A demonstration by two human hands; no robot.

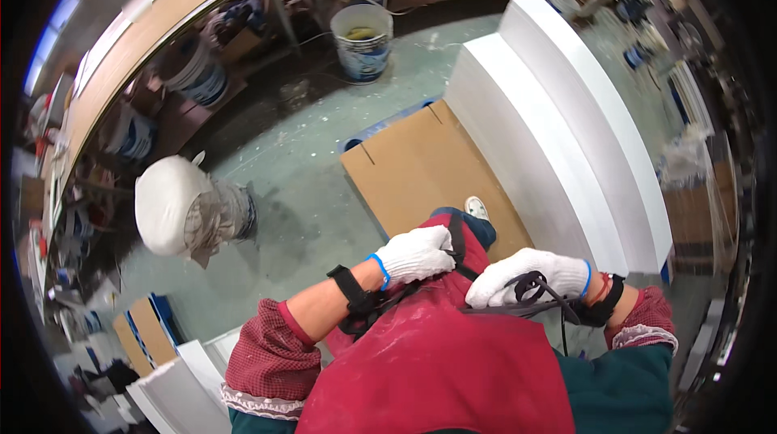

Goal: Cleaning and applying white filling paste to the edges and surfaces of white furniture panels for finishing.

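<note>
The black strap (pixel 530 287) sits low and right of centre in the frame, and your right hand (pixel 530 274), gloved in white, is closed around it over the red apron (pixel 437 361). Your left hand (pixel 417 254), also gloved, is curled shut just left of it, gripping the apron's edge. Beyond your two hands lie one cardboard sheet (pixel 421 171), two stacked white panels (pixel 558 134) and one white bucket (pixel 363 41) at top centre.

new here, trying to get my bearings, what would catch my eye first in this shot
First the two white-gloved hands at the bottom centre: the left hand presses on a red apron, and the right hand grips a black strap. Next, tall white stepped panels run up the right, beside a brown cardboard sheet on the floor.
</note>
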